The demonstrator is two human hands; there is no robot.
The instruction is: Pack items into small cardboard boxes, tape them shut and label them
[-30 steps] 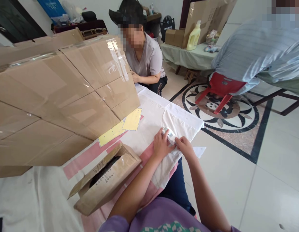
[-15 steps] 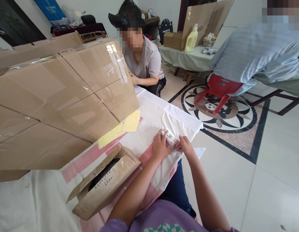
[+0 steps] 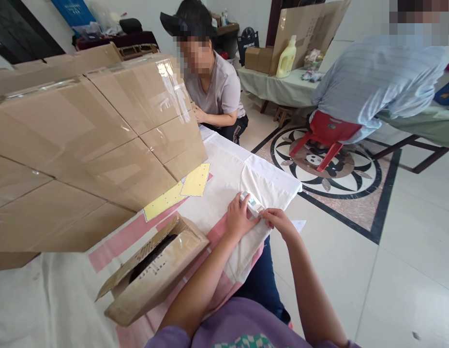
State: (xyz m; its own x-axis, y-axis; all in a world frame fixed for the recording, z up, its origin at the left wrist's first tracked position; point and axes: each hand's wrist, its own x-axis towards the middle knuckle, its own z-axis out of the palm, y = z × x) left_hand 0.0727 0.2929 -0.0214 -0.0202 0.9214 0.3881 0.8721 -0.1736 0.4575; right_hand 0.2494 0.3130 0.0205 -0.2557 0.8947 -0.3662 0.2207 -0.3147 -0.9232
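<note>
My left hand (image 3: 240, 216) is closed around a small white box-shaped item (image 3: 252, 205) with a grey-green patch on top, resting on the cloth near the table's edge. Its exact kind is too small to make out. At the item's near right end, the fingers of my right hand (image 3: 278, 221) are pinched together, touching or almost touching it. What they pinch, if anything, is hidden. To the left of my forearm lies an opened cardboard box (image 3: 162, 270) with something dark inside.
Large taped cardboard boxes (image 3: 112, 130) stand on the table's left. Two yellow dotted pieces (image 3: 196, 180) lie by them on the pink-and-white cloth (image 3: 224, 166). Across the table crouches a person (image 3: 220, 87); another sits on a red stool (image 3: 331, 128) at right.
My right hand has moved slightly left, closer against the white item's end. My left hand keeps its grip on it. The whole view has shifted slightly.
</note>
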